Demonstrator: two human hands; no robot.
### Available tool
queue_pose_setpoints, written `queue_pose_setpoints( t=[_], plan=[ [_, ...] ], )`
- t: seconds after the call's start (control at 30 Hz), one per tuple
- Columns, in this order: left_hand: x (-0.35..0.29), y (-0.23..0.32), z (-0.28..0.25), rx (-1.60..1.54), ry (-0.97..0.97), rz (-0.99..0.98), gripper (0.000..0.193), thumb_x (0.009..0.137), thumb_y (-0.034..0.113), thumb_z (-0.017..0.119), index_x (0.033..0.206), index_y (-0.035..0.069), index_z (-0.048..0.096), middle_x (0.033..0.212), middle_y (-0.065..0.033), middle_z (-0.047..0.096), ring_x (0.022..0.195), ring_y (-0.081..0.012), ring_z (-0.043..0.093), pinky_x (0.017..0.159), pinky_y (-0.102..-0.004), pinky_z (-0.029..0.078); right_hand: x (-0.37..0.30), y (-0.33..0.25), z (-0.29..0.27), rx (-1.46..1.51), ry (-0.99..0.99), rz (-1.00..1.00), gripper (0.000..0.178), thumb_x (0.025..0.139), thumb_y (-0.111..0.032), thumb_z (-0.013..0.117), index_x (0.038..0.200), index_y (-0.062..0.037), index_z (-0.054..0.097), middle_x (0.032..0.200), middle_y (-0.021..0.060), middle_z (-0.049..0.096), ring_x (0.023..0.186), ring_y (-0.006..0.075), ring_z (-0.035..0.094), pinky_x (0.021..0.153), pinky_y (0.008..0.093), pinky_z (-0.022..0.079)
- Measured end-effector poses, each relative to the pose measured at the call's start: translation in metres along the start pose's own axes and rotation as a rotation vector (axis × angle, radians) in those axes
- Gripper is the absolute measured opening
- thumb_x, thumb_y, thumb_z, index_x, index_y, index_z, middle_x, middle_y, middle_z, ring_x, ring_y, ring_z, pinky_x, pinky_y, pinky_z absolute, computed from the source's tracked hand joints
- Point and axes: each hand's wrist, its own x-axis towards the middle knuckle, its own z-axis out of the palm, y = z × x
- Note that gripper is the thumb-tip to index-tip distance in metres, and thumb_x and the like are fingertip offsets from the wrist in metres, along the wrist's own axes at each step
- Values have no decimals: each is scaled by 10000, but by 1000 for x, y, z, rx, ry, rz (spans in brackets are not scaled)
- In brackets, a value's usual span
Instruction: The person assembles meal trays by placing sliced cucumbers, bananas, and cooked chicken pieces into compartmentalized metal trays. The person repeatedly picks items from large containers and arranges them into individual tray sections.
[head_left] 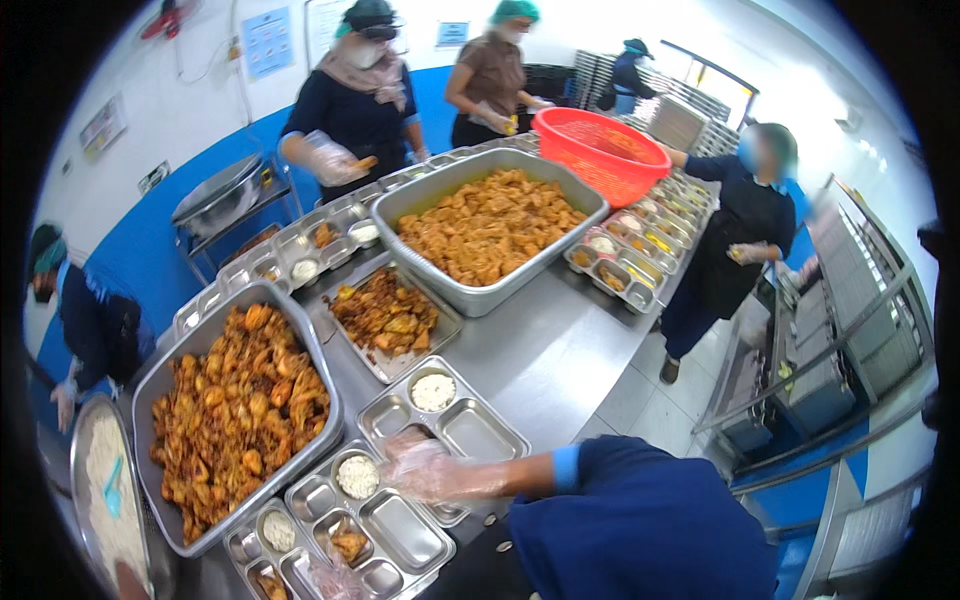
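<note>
My right hand (432, 468), in a clear plastic glove, reaches over the near side of a steel compartment tray (480, 432). Its fingers are bent down into a compartment, and whatever they hold is hidden. That tray carries a round mound of white rice (433, 392). My left hand (338, 578), also gloved, shows only in part at the lower edge, over a nearer compartment tray (405, 530); its fingers are too unclear to read. Beside it in that tray lies a browned, fried-looking food piece (348, 542), with a rice mound (358, 476) further back.
Large grey tubs of browned food (147, 440) and orange-brown pieces (470, 300) flank a shallow metal pan (450, 335). A rice basin (80, 470) with bare fingers near it (130, 582) is at left. A red basket (600, 165) and several co-workers (365, 110) are beyond.
</note>
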Motion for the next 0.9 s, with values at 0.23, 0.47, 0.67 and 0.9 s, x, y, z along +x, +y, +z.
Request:
queue_pose_setpoints(
  t=[0.23,0.47,0.67,0.9],
  plan=[
    [8,73,40,1,-142,91,503,955,385,634,1224,-40,631,1140,-295,664,1071,-481,618,910,-556,492,-132,61,-103,-260,-190,982,825,974,-559,540,1641,-164,260,1632,332,266,1447,512,383,1199,595,295],
    [-8,165,108,-9,-328,106,503,966,365,616,1260,-44,611,1159,-304,652,1091,-485,607,934,-559,483,-219,139,-166,-277,-32,954,756,997,-539,543,1580,-83,389,1577,362,344,1410,529,424,1211,530,319],
    [-46,236,166,-13,-440,-62,505,976,347,601,1292,-47,595,1175,-312,641,1109,-489,598,955,-561,475,-283,225,-235,-355,52,878,700,941,-508,636,1494,-94,521,1472,367,474,1355,488,497,1169,536,371],
    [-75,309,214,45,-329,-212,589,995,362,584,1404,-52,493,1269,-325,570,1176,-501,546,1019,-551,437,-252,312,-364,-379,104,529,459,857,-404,748,1188,-89,712,1215,230,690,1080,401,673,934,489,553]
  ],
)
